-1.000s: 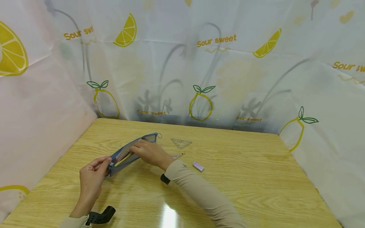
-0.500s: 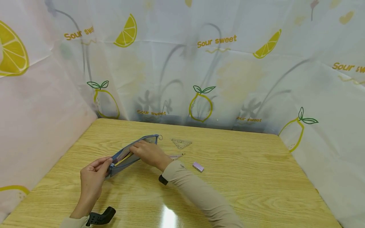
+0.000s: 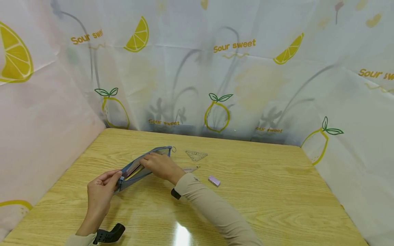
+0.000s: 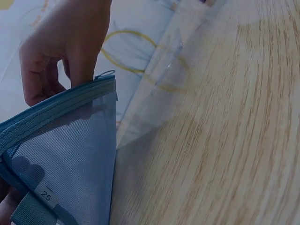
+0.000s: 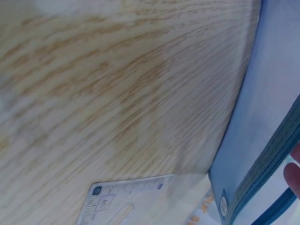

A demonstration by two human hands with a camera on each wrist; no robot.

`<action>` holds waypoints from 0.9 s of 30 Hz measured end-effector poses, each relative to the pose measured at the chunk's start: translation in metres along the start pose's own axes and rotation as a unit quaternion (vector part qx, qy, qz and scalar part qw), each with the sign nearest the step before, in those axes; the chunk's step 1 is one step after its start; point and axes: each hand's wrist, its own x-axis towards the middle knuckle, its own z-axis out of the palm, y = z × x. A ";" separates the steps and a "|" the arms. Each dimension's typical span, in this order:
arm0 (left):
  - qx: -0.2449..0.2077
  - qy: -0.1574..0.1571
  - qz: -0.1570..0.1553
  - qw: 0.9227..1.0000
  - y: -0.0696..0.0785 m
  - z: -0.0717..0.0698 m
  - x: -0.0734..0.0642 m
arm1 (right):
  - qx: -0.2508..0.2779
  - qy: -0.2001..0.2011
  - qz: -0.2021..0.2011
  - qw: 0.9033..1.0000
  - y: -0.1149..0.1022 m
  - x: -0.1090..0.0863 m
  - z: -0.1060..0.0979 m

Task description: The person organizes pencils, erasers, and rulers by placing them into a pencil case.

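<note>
A blue mesh zip pencil pouch (image 3: 132,183) lies slanted on the left part of the table, its zip undone. Its near end is pinched between the thumb and fingers of my left hand (image 3: 100,193). My right hand (image 3: 161,166) reaches over the pouch, fingers dipping into its opening. In the left wrist view the right hand (image 4: 65,42) comes down at the zip edge, and fingertips show faintly through the mesh (image 4: 70,150). Whether those fingers hold something inside, I cannot tell. A yellow pencil-like stick (image 3: 134,173) shows inside the pouch.
Beyond my right hand lies a clear triangular set square (image 3: 196,155). A pale, dark-tipped slender thing (image 3: 191,169) is partly covered by the right hand. Further right sits a purple eraser (image 3: 213,180). A lemon-printed white curtain (image 3: 191,85) encloses the wooden table (image 3: 271,191).
Very little differs: the far end of the pouch has sunk slightly, and my right hand has shifted a touch within its opening. My left hand keeps its hold.
</note>
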 end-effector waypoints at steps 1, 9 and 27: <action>-0.001 0.000 0.000 1.000 0.000 0.000 0.000 | 0.000 -0.002 0.000 1.000 0.000 0.000 0.000; 0.003 0.000 -0.003 1.000 0.000 0.000 0.000 | 0.000 -0.008 -0.001 1.000 0.001 -0.002 -0.001; 0.010 0.001 0.001 1.000 0.000 -0.001 0.000 | -0.023 0.028 -0.003 0.999 0.003 -0.005 -0.004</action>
